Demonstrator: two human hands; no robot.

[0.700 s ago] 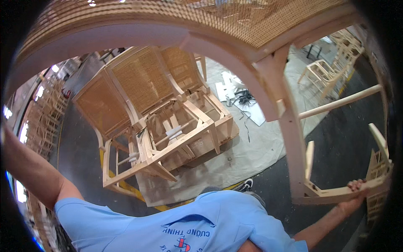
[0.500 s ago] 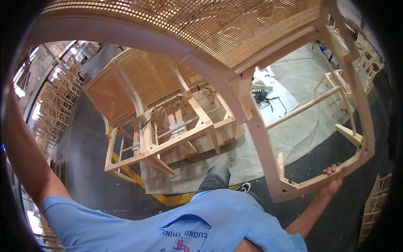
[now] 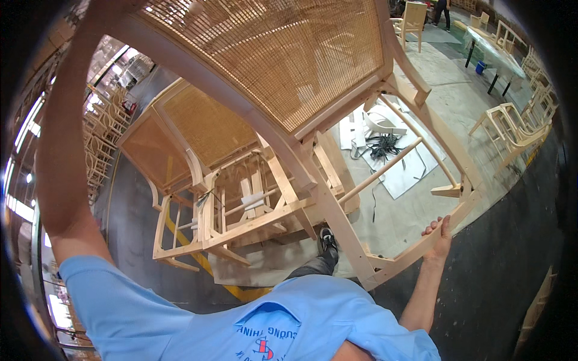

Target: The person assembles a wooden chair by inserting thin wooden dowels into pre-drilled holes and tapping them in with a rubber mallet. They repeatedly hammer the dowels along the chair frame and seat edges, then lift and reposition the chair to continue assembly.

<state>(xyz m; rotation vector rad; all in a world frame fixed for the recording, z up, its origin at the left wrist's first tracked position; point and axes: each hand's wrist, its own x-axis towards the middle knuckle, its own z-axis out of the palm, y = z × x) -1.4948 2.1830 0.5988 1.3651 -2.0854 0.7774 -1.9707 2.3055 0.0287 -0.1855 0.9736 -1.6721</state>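
Observation:
A pale wooden chair frame (image 3: 340,231) with a woven cane panel (image 3: 283,60) is tilted in front of me, large across the view. My right hand (image 3: 439,237) is closed around its lower rail at the right, fingers curled over the edge. On the left my bare arm reaches up to the frame's upper end. There my left hand (image 3: 117,7) is dark and cut by the top edge, so its fingers are hidden. Just behind, other cane-backed chairs (image 3: 208,123) stand close together, partly covered by the held frame.
Black straps (image 3: 383,146) lie on a white sheet (image 3: 406,180) over the pale floor covering. Wooden chairs (image 3: 509,132) stand at the right, and more are stacked along the left. Far right is a covered table (image 3: 497,53) with a blue bucket (image 3: 480,67). A person (image 3: 442,13) stands at the back.
The held chair frame has shifted left and tilted further, and my right hand has moved left and up with it. My left arm has risen. One foot has stepped forward.

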